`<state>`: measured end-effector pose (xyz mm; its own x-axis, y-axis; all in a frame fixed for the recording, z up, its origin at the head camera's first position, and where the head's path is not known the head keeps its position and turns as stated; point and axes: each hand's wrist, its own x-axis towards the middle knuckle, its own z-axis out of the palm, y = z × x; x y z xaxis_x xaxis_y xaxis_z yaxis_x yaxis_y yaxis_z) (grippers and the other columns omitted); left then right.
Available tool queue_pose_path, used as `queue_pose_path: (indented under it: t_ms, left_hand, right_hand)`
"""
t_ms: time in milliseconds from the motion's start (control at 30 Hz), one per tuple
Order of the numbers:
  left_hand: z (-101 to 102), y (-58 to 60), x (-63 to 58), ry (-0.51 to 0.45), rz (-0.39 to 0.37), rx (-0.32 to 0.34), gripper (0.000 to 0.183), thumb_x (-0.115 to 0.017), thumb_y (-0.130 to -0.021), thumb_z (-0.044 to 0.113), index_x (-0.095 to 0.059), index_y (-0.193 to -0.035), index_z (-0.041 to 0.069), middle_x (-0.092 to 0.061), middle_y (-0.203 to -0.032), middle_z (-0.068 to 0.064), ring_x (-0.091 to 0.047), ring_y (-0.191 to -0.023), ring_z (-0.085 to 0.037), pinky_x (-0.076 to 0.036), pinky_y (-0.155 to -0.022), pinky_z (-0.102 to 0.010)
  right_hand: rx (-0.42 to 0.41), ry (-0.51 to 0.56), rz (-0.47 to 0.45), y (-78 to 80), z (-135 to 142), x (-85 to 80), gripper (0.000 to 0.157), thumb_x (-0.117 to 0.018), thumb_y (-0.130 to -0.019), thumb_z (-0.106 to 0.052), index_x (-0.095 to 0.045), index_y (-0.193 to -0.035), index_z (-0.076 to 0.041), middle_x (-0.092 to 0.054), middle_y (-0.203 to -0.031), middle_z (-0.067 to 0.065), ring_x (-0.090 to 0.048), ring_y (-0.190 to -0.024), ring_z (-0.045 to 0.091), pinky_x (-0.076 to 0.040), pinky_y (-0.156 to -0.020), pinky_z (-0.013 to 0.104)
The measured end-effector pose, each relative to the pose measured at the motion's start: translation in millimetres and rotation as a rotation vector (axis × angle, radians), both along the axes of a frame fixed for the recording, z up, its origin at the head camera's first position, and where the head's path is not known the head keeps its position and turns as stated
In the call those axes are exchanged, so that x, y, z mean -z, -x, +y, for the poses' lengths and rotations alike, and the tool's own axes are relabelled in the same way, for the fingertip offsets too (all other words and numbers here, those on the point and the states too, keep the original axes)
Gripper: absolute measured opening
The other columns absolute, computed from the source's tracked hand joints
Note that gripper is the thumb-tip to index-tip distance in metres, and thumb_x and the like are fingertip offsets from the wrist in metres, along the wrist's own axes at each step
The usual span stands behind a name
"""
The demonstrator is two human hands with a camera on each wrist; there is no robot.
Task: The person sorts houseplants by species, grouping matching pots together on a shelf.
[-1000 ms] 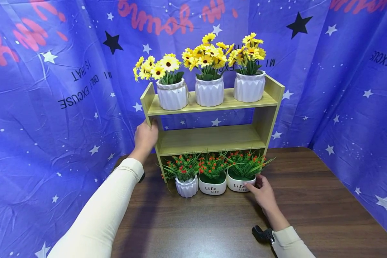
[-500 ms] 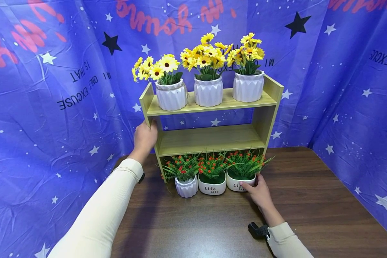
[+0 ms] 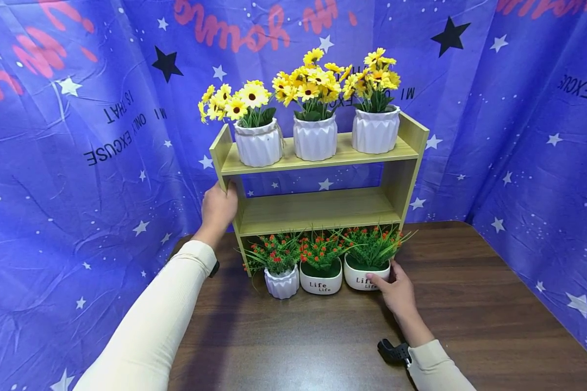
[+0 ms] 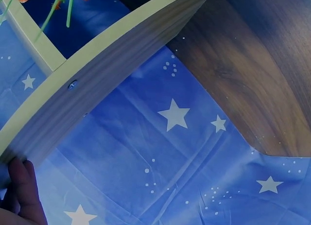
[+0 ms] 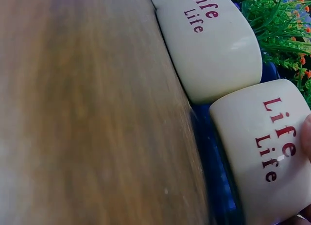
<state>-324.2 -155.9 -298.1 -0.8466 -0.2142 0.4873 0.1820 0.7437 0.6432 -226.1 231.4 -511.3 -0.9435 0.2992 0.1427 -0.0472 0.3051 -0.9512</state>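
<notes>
A light wooden shelf [image 3: 318,209] stands on the brown table. My left hand [image 3: 219,210] grips its left side panel from outside, just under the top board; some fingers are hidden behind the panel. With the thumb on its front, my right hand [image 3: 398,290] holds the rightmost white oval flowerpot [image 3: 354,279], marked "Life". Red-flowered greenery fills this pot. To its left stand a matching oval pot [image 3: 320,287] and a ribbed white pot [image 3: 281,285]. In the right wrist view, the held pot [image 5: 262,162] sits at an angle to the neighbouring oval pot [image 5: 209,50].
On the top board are three ribbed white pots [image 3: 315,140] with yellow flowers. A blue star-printed cloth [image 3: 509,163] hangs behind and at both sides of the table [image 3: 293,342]. The middle board [image 3: 318,212] lies above the red-flowered plants.
My right hand first shifted slightly left along the rightmost pot. The pot has since moved a little right, widening the gap beside the middle pot. My left hand keeps its grip on the shelf.
</notes>
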Motion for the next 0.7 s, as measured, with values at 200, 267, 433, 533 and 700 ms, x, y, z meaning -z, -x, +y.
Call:
queue_pose_path:
  t_ms: [200, 267, 433, 533, 700]
  left_hand:
    - [0, 0.0, -0.4, -0.004, -0.002, 0.005, 0.036, -0.043, -0.103, 0.037, -0.05, -0.081, 0.009, -0.068, -0.103, -0.026, -0.063, -0.096, -0.048, -0.045, -0.077, -0.059]
    - [0, 0.2, -0.6, 0.0, -0.002, 0.005, 0.037, -0.043, -0.103, 0.037, -0.049, -0.08, 0.009, -0.068, -0.102, -0.026, -0.063, -0.096, -0.049, -0.045, -0.077, -0.059]
    - [-1, 0.4, -0.3, 0.005, -0.004, 0.006, 0.037, -0.042, -0.103, 0.037, -0.048, -0.08, 0.009, -0.068, -0.102, -0.026, -0.063, -0.097, -0.049, -0.045, -0.077, -0.059]
    - [-1, 0.6, 0.3, 0.001, -0.008, 0.01, 0.036, -0.042, -0.103, 0.037, -0.047, -0.079, 0.01, -0.068, -0.101, -0.025, -0.063, -0.096, -0.048, -0.045, -0.077, -0.059]
    - [-1, 1.0, 0.3, 0.002, -0.004, 0.013, 0.036, -0.042, -0.103, 0.036, -0.047, -0.079, 0.01, -0.068, -0.1, -0.025, -0.063, -0.096, -0.048, -0.045, -0.077, -0.058]
  right_hand:
    - [0.019, -0.015, 0.006, -8.6, 4, -6.2, 0.083, -0.08, -0.085, -0.022, -0.035, -0.151, 0.002, -0.045, -0.147, 0.024, -0.047, -0.131, 0.034, -0.037, -0.106, 0.045]
    - [0.026, -0.039, 0.007, -12.5, 5, -8.8, 0.082, -0.08, -0.086, -0.024, -0.036, -0.151, 0.001, -0.047, -0.146, 0.024, -0.049, -0.129, 0.034, -0.039, -0.104, 0.045]
    - [0.04, -0.075, 0.008, -22.7, 7, -15.9, 0.08, -0.079, -0.087, -0.027, -0.038, -0.151, -0.001, -0.049, -0.144, 0.024, -0.052, -0.125, 0.035, -0.045, -0.099, 0.036]
    - [0.048, -0.062, 0.018, -28.1, 7, -19.0, 0.08, -0.08, -0.086, -0.026, -0.04, -0.15, -0.003, -0.049, -0.144, 0.023, -0.054, -0.123, 0.035, -0.046, -0.088, 0.016]
    - [0.052, -0.036, 0.035, -34.5, 7, -23.6, 0.079, -0.08, -0.085, -0.025, -0.04, -0.15, -0.003, -0.049, -0.144, 0.023, -0.055, -0.122, 0.037, -0.04, -0.077, 0.003]
